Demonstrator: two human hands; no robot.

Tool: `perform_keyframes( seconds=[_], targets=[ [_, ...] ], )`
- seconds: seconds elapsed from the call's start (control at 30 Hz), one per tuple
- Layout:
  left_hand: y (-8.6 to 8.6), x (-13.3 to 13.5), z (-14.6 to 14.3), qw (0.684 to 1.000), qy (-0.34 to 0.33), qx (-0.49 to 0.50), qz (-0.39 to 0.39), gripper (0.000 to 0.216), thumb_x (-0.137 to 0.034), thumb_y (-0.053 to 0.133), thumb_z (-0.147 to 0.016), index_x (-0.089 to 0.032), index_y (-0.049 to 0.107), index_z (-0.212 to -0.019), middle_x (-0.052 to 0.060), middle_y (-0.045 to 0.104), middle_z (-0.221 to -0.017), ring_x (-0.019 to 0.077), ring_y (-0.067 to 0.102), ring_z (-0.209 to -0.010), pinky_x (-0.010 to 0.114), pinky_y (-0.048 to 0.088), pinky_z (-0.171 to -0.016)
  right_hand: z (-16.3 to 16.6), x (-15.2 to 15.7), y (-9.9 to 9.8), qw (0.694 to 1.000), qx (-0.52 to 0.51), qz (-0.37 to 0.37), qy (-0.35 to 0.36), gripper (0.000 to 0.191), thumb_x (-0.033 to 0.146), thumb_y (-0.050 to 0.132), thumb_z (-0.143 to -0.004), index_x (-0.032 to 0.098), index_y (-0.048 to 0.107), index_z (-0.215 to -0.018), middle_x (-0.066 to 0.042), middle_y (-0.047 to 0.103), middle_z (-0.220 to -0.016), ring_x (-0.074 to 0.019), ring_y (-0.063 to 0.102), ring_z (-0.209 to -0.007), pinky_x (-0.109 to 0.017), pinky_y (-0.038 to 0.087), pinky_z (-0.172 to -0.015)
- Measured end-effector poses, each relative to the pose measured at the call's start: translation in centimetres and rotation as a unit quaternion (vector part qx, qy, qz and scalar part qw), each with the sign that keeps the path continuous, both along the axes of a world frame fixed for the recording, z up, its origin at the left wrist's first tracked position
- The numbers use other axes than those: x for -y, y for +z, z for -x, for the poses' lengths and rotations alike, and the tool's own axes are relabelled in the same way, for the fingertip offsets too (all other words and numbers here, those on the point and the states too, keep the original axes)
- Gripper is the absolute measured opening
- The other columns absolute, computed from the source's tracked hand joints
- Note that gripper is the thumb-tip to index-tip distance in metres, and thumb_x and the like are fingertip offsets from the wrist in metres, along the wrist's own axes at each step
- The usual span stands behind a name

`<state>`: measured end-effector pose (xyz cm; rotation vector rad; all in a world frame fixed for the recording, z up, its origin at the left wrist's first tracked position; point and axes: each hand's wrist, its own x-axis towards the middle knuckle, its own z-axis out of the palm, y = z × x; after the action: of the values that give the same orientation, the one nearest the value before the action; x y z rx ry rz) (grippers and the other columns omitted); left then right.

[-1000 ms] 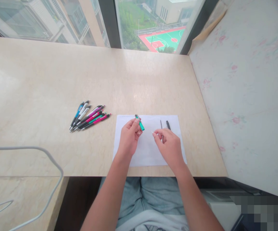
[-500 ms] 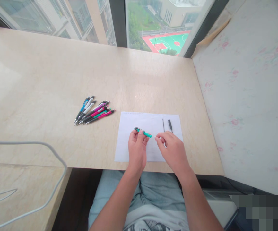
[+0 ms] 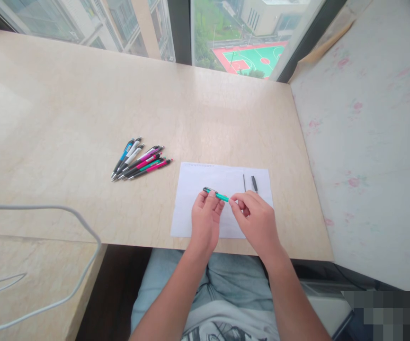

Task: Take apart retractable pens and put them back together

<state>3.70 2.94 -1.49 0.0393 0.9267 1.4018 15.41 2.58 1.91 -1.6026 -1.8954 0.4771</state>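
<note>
My left hand (image 3: 205, 215) pinches a green pen barrel (image 3: 220, 196) with a black clip end, above the sheet of white paper (image 3: 183, 222). The barrel lies slanted, its green end toward the right. My right hand (image 3: 254, 215) is closed in a pinch, its fingertips right at that green end. Whatever sits between those fingertips is too small to make out. On the paper beyond my right hand lie a thin dark pen refill (image 3: 244, 182) and a black pen grip section (image 3: 254, 183), both partly behind the hand.
Several pens (image 3: 139, 163) in blue, white, purple, pink and green lie in a fanned pile left of the paper. A pale cable (image 3: 80, 220) loops over the table's left side. A flowered wall (image 3: 364, 156) bounds the right; windows (image 3: 247, 28) stand behind.
My right fingertips have come up to the green end of the barrel, closing the small gap seen before. The whole view has shifted slightly. My left hand keeps its hold.
</note>
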Motion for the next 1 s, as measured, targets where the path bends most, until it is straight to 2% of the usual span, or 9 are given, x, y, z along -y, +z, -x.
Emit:
perform_keyframes(
  seconds=[0.23, 0.43, 0.63, 0.83, 1.0],
  targets=[
    [0.4, -0.1, -0.1, 0.993, -0.026, 0.105, 0.038, 0.010, -0.018, 0.071, -0.084, -0.013, 0.062, -0.082, 0.002, 0.066, -0.081, 0.0090, 0.065, -0.077, 0.022, 0.052, -0.081, 0.3, -0.1, 0.1, 0.998, 0.001, -0.064, -0.013, 0.018, 0.024, 0.052, -0.097, 0.019, 0.066, -0.087, -0.001, 0.059, -0.070, -0.0112, 0.052, -0.058, -0.024, 0.043, -0.057],
    [0.7, -0.2, -0.5, 0.983, -0.029, 0.166, 0.075, 0.007, -0.013, 0.062, -0.090, -0.012, 0.063, -0.083, 0.004, 0.067, -0.081, 0.0089, 0.066, -0.077, 0.020, 0.053, -0.079, 0.5, 0.1, 0.1, 0.995, -0.013, -0.100, -0.012, 0.014, 0.021, 0.055, -0.096, 0.018, 0.066, -0.088, -0.002, 0.062, -0.073, -0.0107, 0.053, -0.060, -0.023, 0.044, -0.057],
    [1.1, -0.1, -0.7, 0.984, -0.014, 0.168, 0.067, 0.008, -0.013, 0.060, -0.092, -0.011, 0.064, -0.085, 0.003, 0.067, -0.081, 0.0085, 0.066, -0.075, 0.020, 0.054, -0.078, 0.3, 0.2, 0.0, 0.994, -0.012, -0.109, -0.009, 0.014, 0.021, 0.055, -0.096, 0.018, 0.068, -0.089, -0.002, 0.062, -0.073, -0.0109, 0.053, -0.060, -0.023, 0.045, -0.058],
    [1.0, 0.1, -0.9, 0.980, -0.033, 0.184, 0.075, 0.008, -0.016, 0.063, -0.091, -0.012, 0.065, -0.086, 0.003, 0.069, -0.081, 0.0081, 0.066, -0.073, 0.019, 0.056, -0.076, 0.5, 0.2, 0.1, 0.994, -0.019, -0.107, -0.022, 0.016, 0.023, 0.055, -0.097, 0.019, 0.069, -0.089, -0.003, 0.064, -0.073, -0.0118, 0.055, -0.060, -0.024, 0.047, -0.058],
    [1.2, -0.1, -0.6, 0.972, -0.036, 0.205, 0.108, 0.010, -0.016, 0.061, -0.093, -0.012, 0.064, -0.085, 0.004, 0.069, -0.080, 0.0062, 0.066, -0.069, 0.014, 0.056, -0.067, 0.2, 0.4, 0.3, 0.993, -0.044, -0.108, -0.024, 0.015, 0.023, 0.056, -0.096, 0.019, 0.070, -0.090, -0.002, 0.063, -0.071, -0.0117, 0.054, -0.058, -0.025, 0.047, -0.059]
  ],
)
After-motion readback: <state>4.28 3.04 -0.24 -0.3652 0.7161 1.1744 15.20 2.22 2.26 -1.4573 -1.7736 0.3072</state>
